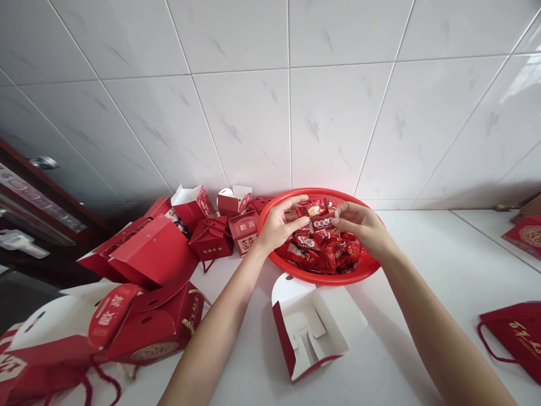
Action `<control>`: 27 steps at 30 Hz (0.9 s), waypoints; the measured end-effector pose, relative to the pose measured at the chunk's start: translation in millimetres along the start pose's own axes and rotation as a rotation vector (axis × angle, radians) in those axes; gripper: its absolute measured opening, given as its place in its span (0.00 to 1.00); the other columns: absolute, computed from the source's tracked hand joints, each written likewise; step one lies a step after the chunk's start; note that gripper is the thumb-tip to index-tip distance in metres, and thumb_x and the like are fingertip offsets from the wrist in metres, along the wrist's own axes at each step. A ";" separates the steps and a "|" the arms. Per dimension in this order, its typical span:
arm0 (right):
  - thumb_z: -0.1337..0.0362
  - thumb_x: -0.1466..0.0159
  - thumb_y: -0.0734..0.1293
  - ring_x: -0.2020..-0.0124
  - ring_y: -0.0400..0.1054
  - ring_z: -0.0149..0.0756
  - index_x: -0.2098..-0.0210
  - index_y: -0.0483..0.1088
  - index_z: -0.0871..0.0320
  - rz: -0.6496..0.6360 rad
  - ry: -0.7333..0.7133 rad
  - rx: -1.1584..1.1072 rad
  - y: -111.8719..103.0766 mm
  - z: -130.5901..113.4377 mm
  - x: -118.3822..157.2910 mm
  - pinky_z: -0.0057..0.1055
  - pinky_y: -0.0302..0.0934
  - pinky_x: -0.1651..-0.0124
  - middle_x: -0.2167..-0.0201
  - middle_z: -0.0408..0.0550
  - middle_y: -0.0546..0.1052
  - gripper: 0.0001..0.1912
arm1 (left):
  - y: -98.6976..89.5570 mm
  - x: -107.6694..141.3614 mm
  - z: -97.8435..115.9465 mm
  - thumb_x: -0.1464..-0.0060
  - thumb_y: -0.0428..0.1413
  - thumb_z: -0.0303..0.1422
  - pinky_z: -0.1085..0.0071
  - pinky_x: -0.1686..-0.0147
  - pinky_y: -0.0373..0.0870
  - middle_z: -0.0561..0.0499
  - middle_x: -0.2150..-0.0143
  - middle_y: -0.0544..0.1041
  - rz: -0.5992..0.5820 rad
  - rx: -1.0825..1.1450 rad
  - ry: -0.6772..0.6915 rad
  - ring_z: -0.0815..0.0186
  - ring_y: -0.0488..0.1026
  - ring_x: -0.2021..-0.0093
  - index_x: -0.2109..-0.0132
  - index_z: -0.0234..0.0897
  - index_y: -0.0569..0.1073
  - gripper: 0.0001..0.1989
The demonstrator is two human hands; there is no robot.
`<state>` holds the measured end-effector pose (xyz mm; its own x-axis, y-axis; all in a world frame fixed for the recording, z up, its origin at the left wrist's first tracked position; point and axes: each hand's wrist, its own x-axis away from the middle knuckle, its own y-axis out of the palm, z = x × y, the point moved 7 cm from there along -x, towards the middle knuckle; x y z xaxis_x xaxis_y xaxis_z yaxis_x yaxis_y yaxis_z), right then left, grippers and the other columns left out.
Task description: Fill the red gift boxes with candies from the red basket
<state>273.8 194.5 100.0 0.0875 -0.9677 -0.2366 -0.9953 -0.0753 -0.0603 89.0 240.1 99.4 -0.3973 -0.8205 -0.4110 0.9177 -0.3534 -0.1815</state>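
Over a red plastic basket full of red-wrapped candies, both hands are close together. My left hand has its thumb and fingers around a red and gold candy packet. My right hand pinches a red and white candy packet by its right end. An open box, white inside and red outside, lies on the white surface just in front of the basket, with its flaps spread and nothing in it.
Red gift boxes and bags crowd the left side, some open, some with cord handles. A red bag lies at the right edge, another red box behind it. A tiled wall rises behind the basket.
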 end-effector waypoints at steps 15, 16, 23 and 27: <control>0.57 0.49 0.82 0.70 0.73 0.32 0.69 0.75 0.57 0.072 -0.059 -0.082 -4.2 -20.2 7.6 0.29 0.70 0.64 0.71 0.43 0.79 0.16 | 15.6 10.3 13.5 0.47 0.66 0.34 0.61 0.52 0.81 0.44 0.42 0.78 -0.271 0.056 -0.124 0.56 0.79 0.49 0.40 0.39 0.75 0.27; 0.57 0.48 0.81 0.70 0.74 0.32 0.69 0.76 0.57 0.058 -0.068 -0.065 -3.0 -23.8 9.3 0.29 0.70 0.64 0.70 0.44 0.79 0.15 | 17.3 11.3 16.7 0.47 0.66 0.34 0.60 0.51 0.80 0.44 0.43 0.78 -0.300 0.049 -0.122 0.55 0.79 0.48 0.40 0.39 0.75 0.27; 0.64 0.41 0.77 0.70 0.74 0.31 0.66 0.77 0.56 -0.050 -0.130 0.004 4.4 -54.7 27.0 0.28 0.70 0.66 0.70 0.44 0.80 0.06 | 13.7 19.6 37.4 0.46 0.66 0.35 0.60 0.47 0.76 0.44 0.46 0.80 -0.473 -0.048 -0.117 0.55 0.77 0.44 0.38 0.39 0.73 0.29; 0.67 0.36 0.71 0.68 0.76 0.35 0.64 0.76 0.56 -0.307 -0.097 0.152 27.6 -67.0 44.3 0.31 0.71 0.64 0.69 0.45 0.81 0.01 | -0.1 28.5 56.5 0.44 0.64 0.40 0.64 0.51 0.75 0.45 0.51 0.82 -0.546 -0.099 -0.136 0.58 0.79 0.50 0.43 0.38 0.75 0.23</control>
<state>247.5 133.4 152.8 0.3923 -0.8776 -0.2757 -0.9053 -0.3153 -0.2846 77.8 191.3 138.2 -0.8039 -0.5832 -0.1166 0.5720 -0.7042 -0.4206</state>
